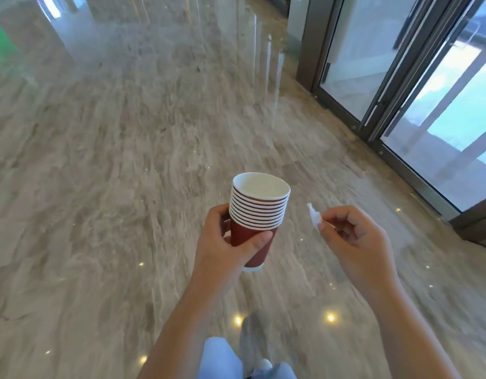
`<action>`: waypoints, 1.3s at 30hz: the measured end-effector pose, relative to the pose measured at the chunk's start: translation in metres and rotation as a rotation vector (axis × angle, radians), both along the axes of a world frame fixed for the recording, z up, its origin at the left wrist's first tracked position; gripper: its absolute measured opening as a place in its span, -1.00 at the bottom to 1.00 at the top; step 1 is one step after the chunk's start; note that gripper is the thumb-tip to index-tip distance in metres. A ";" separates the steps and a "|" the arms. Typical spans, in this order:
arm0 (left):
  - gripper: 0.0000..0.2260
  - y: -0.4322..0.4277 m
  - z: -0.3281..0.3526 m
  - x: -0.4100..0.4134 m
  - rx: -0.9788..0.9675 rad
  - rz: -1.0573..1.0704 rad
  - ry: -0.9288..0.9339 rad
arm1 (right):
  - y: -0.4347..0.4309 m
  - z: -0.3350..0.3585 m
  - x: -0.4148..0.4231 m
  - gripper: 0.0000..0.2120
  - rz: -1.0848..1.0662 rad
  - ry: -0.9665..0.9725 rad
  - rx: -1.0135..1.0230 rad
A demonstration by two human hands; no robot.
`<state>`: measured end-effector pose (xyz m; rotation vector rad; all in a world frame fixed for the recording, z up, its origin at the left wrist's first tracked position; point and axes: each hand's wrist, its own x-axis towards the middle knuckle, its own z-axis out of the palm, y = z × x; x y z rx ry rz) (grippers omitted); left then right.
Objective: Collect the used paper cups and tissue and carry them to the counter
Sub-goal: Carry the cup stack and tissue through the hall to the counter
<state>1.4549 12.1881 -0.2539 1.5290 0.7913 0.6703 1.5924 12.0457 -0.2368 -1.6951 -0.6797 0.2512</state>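
Closest in, at the bottom edge: legs in pale blue trousers (222,359), and one blurred foot (261,363) between them. Up from there, two bare forearms and two hands. Left hand (225,242) wrapped round one nested stack of paper cups (257,214), thumb across the front, fingers behind: a firm grasp. Stack nearly upright with a slight tilt, held above the floor at mid-frame. Dark red walls, white rolled rims, white inside, a white band at the base. Nine or so rims counted, exact number hard to fix. Just to the right, clear of the cups, right hand (354,239) pinching one small scrap of white tissue (314,216) between thumb and fingertips, other fingers curled in. Scrap crumpled, poking up and to the left. Beneath and beyond, a polished beige marble floor (113,173), streaked with blur and dotted with bright light reflections. Farther off on the right, glass doors (400,64) in dark metal frames, at least two panels. Far top left, one blurred green patch (1,42), impossible to identify.
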 end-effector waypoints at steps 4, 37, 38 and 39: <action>-0.47 0.069 -0.010 0.047 0.003 0.009 0.017 | 0.071 -0.008 0.047 -0.63 0.004 0.004 -0.024; -0.48 0.697 -0.018 0.537 0.005 -0.012 -0.020 | 0.683 -0.005 0.528 -0.69 -0.057 -0.073 -0.108; -0.48 0.715 -0.013 0.558 0.010 -0.013 -0.029 | 0.699 0.000 0.548 -0.70 -0.058 -0.084 -0.098; -0.49 0.732 -0.009 0.577 0.017 -0.011 -0.037 | 0.714 0.006 0.567 -0.71 -0.060 -0.093 -0.087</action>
